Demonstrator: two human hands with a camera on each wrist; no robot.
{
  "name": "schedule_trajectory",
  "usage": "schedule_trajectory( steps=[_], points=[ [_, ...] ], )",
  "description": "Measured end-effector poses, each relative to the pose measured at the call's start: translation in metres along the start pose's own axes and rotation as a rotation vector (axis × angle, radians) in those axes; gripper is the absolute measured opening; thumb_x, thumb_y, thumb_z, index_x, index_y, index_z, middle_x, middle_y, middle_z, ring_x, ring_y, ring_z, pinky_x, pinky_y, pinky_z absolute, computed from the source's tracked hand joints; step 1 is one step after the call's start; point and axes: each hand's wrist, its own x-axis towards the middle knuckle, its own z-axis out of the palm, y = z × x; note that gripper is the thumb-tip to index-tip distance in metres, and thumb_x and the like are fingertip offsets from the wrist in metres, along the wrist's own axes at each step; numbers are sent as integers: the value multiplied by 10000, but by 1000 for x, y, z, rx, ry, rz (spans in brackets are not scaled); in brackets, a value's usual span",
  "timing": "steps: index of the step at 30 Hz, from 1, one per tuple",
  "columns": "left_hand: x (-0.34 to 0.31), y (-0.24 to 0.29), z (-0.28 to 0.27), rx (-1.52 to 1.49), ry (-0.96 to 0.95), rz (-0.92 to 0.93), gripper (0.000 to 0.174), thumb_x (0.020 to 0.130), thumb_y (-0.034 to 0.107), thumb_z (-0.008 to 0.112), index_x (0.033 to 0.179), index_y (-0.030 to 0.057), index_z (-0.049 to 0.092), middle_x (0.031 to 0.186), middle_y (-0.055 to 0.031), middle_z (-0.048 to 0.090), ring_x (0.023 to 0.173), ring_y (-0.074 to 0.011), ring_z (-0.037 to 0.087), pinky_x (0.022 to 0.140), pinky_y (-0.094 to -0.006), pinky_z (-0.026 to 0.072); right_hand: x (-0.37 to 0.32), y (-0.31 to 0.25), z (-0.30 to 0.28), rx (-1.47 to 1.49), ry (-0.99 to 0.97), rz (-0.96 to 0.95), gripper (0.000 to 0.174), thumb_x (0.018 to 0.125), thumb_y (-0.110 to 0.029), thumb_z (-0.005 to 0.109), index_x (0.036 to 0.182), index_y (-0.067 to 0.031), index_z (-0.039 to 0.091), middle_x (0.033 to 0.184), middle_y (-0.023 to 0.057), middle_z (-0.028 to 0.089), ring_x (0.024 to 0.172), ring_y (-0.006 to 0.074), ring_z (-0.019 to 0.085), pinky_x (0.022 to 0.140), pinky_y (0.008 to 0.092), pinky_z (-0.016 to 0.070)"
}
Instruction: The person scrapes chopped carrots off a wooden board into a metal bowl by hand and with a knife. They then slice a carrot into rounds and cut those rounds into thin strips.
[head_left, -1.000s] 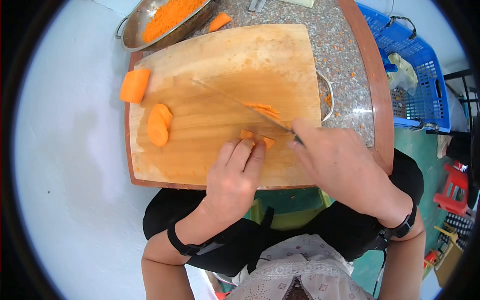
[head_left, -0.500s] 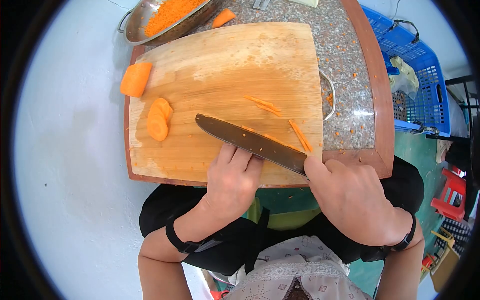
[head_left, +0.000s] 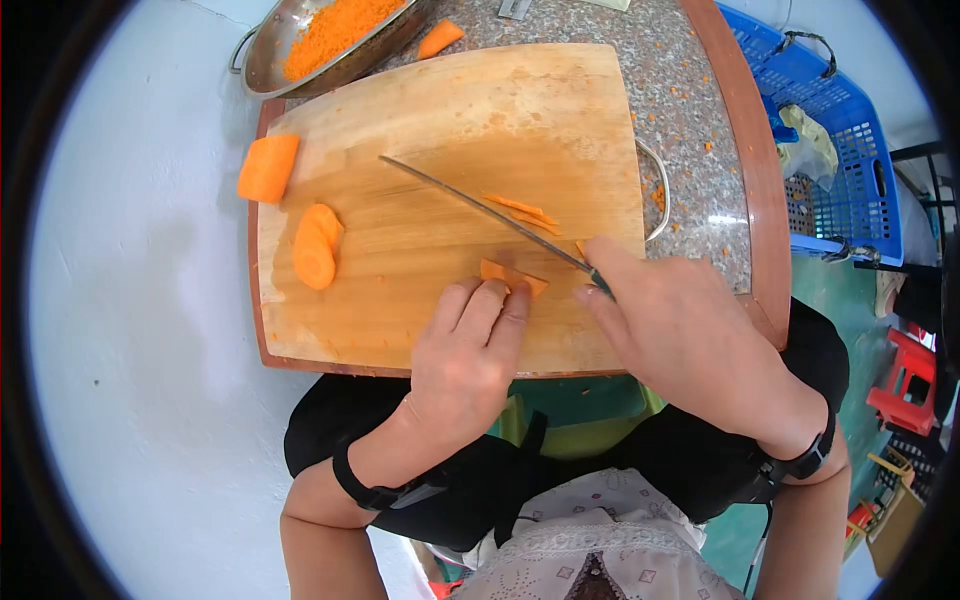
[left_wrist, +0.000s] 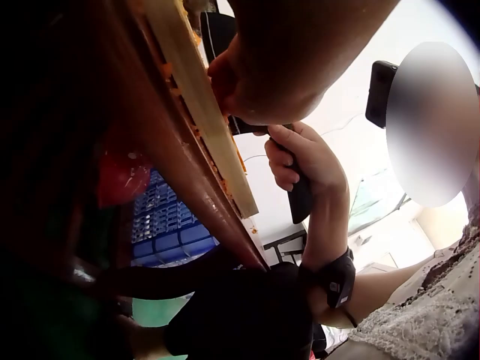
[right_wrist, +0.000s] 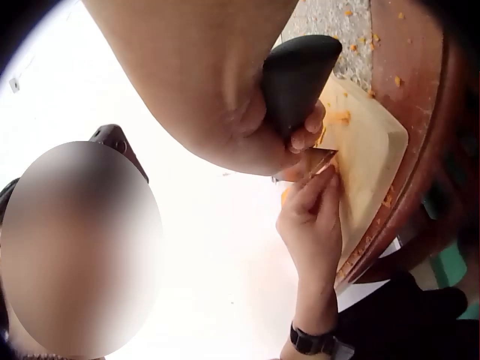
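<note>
My right hand (head_left: 690,335) grips the kitchen knife (head_left: 480,208) by its dark handle (right_wrist: 296,82). In the head view the blade slants up and left across the wooden cutting board (head_left: 440,110), seen nearly edge-on. Below it, near the board's front edge, the bent fingers of my left hand (head_left: 460,350) hold down a piece of carrot (head_left: 513,276), partly hidden under the fingertips. Beyond the blade lie a few thin carrot strips (head_left: 522,210). Overlapping carrot slices (head_left: 317,250) rest at the board's left, with a thick carrot chunk (head_left: 268,168) at its left edge.
A metal pan (head_left: 262,62) of finely cut carrot stands at the back left, a carrot end (head_left: 440,40) beside it. The board's metal handle (head_left: 655,190) sticks out over the speckled tabletop (head_left: 690,130), which has orange crumbs. A blue crate (head_left: 840,150) stands at the right.
Half a second ago the blade lay flatter and nearer my left fingers, its broad side showing. Now it is farther up the board, edge-on, and the carrot piece shows again.
</note>
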Motion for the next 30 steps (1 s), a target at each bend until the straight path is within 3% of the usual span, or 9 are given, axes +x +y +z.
schedule_trajectory(
  steps=[9, 12, 21, 24, 27, 30],
  points=[
    [-4, -1, 5, 8, 42, 10, 295, 632, 34, 593, 908, -54, 648, 922, -141, 586, 891, -303, 568, 673, -347, 517, -33, -7, 3, -82, -71, -47, 194, 827, -109, 619, 917, -37, 463, 623, 132, 554, 567, 337, 578, 497, 427, 438],
    [-4, 1, 6, 10, 70, 8, 266, 622, 33, 592, 869, -43, 653, 913, -136, 588, 892, -302, 572, 662, -356, 516, -38, -8, 2, -165, -40, -112, 140, 777, -31, 564, 852, -45, 447, 576, 105, 546, 488, 271, 599, 412, 355, 451],
    [-6, 2, 3, -31, 24, -10, 274, 611, 28, 590, 867, -44, 657, 918, -143, 577, 883, -309, 571, 667, -373, 518, -34, -13, 8, -286, -8, -127, 143, 780, -61, 581, 869, -38, 471, 558, 64, 529, 476, 211, 605, 405, 303, 454],
    [-6, 1, 0, -50, -3, -33, 283, 613, 25, 588, 878, -45, 660, 923, -145, 574, 891, -313, 571, 673, -361, 521, -21, -16, 15, -173, -57, -69, 150, 799, -41, 554, 894, -40, 439, 621, 112, 547, 539, 318, 586, 470, 408, 447],
    [-8, 0, -2, -63, -21, -26, 323, 621, 22, 584, 925, -61, 653, 935, -153, 574, 903, -318, 571, 695, -350, 524, -4, -19, 18, -75, -41, -142, 156, 820, -61, 561, 902, -35, 430, 606, 136, 547, 542, 326, 590, 477, 419, 449],
    [-4, -1, -1, -33, 13, 1, 361, 625, 23, 581, 966, -82, 638, 950, -165, 573, 913, -320, 570, 715, -350, 525, 5, -13, 11, -69, -87, -93, 162, 841, -94, 579, 896, -38, 437, 608, 154, 556, 555, 339, 590, 491, 441, 442]
  ],
)
